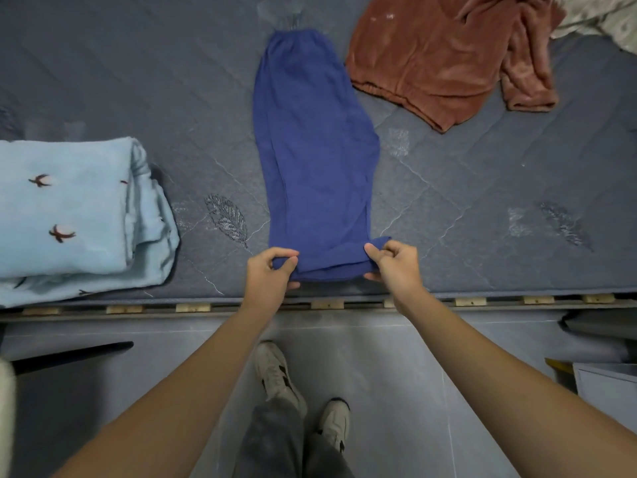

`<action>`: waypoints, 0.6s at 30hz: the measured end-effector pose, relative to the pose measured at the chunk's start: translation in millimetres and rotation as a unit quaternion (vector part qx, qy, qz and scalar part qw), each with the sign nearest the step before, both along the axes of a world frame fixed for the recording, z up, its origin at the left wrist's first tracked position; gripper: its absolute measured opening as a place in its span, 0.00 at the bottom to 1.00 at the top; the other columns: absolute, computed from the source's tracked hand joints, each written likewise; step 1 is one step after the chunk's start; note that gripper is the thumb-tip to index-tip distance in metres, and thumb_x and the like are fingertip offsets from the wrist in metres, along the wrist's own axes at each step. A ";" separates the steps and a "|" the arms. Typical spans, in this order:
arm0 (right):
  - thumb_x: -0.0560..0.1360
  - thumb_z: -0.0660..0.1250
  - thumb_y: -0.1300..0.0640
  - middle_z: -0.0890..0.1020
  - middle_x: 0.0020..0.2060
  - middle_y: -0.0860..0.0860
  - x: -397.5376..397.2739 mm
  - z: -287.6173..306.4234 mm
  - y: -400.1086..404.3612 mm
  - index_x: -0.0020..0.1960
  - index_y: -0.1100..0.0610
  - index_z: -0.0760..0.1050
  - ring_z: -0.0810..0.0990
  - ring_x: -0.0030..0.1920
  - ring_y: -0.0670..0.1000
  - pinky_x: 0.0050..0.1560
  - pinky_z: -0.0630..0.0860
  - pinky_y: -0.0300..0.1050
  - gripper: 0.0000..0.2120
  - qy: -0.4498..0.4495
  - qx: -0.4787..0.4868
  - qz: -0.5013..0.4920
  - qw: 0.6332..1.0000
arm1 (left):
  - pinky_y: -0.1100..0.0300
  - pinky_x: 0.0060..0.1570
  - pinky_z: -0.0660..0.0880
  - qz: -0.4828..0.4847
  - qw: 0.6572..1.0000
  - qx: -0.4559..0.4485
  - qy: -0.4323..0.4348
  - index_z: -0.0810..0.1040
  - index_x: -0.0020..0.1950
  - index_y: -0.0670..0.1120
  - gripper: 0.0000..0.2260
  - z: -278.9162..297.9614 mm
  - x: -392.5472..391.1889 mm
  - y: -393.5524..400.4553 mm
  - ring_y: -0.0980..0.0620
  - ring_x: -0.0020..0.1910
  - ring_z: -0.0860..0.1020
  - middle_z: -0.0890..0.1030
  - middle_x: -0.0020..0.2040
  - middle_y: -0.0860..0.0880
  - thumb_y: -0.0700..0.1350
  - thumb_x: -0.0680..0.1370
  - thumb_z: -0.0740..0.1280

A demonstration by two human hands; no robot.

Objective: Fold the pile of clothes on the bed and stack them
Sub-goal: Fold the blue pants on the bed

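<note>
A: Right, position first. Blue trousers [315, 157] lie lengthwise at centre frame on the grey mattress [138, 81], legs doubled one over the other, waistband toward the top of the frame, hems at the near edge.

B: Grip?

A: Left hand [270, 270] pinches the hem's left corner, right hand [393, 262] pinches the right corner, fingers curled round cloth on both sides. The hem edge looks slightly lifted between them.

B: Risks from here?

A: My guess is the hems get carried up to the waistband. If one hand leads, the fold lands skewed. If either pinch holds only the upper layer, the lower leg stays behind and bunches. The cloth looks thin and limp (likely to sag in the middle), so a crease could be trapped under the fold.

B: Anything nearby to foul it?

A: Rust-brown garment [444, 60], unfolded, upper right, just beside the waistband end; an overshot fold could catch it.

B: Count?

A: One pair of blue trousers in hand. One rust-brown garment loose. One pale blue folded stack [69, 219] with small bird motifs at the left edge; how many pieces are in it, I cannot tell. One pale patterned fabric [599, 19] at the top right corner, mostly cut off. Two hands, both occupied.
</note>
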State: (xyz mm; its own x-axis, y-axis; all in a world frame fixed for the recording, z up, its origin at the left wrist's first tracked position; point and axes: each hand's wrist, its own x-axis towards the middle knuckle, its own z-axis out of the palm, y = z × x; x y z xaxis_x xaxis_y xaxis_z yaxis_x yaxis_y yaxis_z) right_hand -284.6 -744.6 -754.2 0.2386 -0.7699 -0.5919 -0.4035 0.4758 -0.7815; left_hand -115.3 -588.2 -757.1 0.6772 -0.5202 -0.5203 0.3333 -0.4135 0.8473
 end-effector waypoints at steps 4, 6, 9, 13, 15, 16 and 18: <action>0.80 0.72 0.59 0.73 0.36 0.56 34.2 -6.6 -43.5 0.34 0.56 0.68 0.80 0.42 0.54 0.36 0.83 0.42 0.19 -0.007 -0.003 0.013 1.000 | 0.59 0.36 0.84 0.005 1.000 -0.004 0.004 0.85 0.48 0.47 0.08 -6.8 30.9 -42.2 0.53 0.45 0.86 0.83 0.60 0.44 0.35 0.81 0.70; 0.80 0.72 0.59 0.71 0.38 0.56 56.7 -14.0 -65.3 0.34 0.55 0.67 0.77 0.41 0.54 0.36 0.82 0.42 0.20 -0.005 -0.003 0.010 1.000 | 0.58 0.37 0.84 0.008 1.000 -0.008 0.006 0.85 0.49 0.48 0.08 -15.2 49.9 -62.8 0.53 0.45 0.86 0.83 0.61 0.44 0.36 0.81 0.70; 0.81 0.71 0.59 0.69 0.39 0.56 94.1 -22.6 -93.5 0.36 0.57 0.68 0.75 0.42 0.54 0.37 0.83 0.42 0.17 0.002 -0.001 0.004 1.000 | 0.59 0.36 0.83 -0.003 1.000 -0.012 0.010 0.85 0.50 0.49 0.08 -27.5 82.1 -93.2 0.53 0.43 0.86 0.82 0.60 0.45 0.36 0.81 0.70; 0.81 0.70 0.60 0.69 0.36 0.56 142.2 -30.3 -126.5 0.34 0.54 0.66 0.75 0.42 0.54 0.36 0.84 0.44 0.20 0.006 0.001 -0.002 1.000 | 0.59 0.35 0.83 0.011 0.999 -0.019 0.029 0.85 0.49 0.48 0.07 -39.1 124.3 -129.2 0.56 0.42 0.85 0.85 0.48 0.53 0.39 0.83 0.69; 0.81 0.70 0.60 0.69 0.32 0.53 160.5 -33.9 -143.8 0.33 0.53 0.66 0.75 0.39 0.52 0.36 0.85 0.44 0.21 0.006 -0.001 -0.007 1.000 | 0.59 0.35 0.83 0.004 0.999 -0.020 0.039 0.86 0.47 0.50 0.09 -42.2 142.0 -146.5 0.58 0.42 0.85 0.86 0.43 0.59 0.42 0.84 0.69; 0.81 0.70 0.60 0.69 0.31 0.51 168.3 -37.0 -153.2 0.32 0.53 0.65 0.75 0.38 0.51 0.37 0.85 0.44 0.22 0.004 0.000 -0.006 1.000 | 0.59 0.36 0.83 0.005 0.999 -0.023 0.047 0.87 0.46 0.51 0.10 -43.1 150.0 -155.5 0.58 0.43 0.85 0.86 0.43 0.60 0.43 0.84 0.68; 0.81 0.71 0.59 0.69 0.30 0.49 183.6 -42.2 -172.6 0.32 0.53 0.65 0.75 0.37 0.50 0.39 0.85 0.45 0.22 0.000 0.001 -0.001 1.000 | 0.58 0.36 0.83 0.018 0.997 -0.033 0.066 0.88 0.43 0.53 0.13 -43.3 165.0 -173.4 0.57 0.44 0.86 0.86 0.44 0.59 0.44 0.84 0.67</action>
State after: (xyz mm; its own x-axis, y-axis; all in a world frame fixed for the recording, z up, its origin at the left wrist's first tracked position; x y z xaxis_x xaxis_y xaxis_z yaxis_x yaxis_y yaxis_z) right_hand -101.0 -917.2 -796.3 0.2376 -0.7694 -0.5929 -0.4021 0.4777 -0.7811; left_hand 49.6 -761.6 -800.4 0.6236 -0.5327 -0.5722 0.4575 -0.3448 0.8196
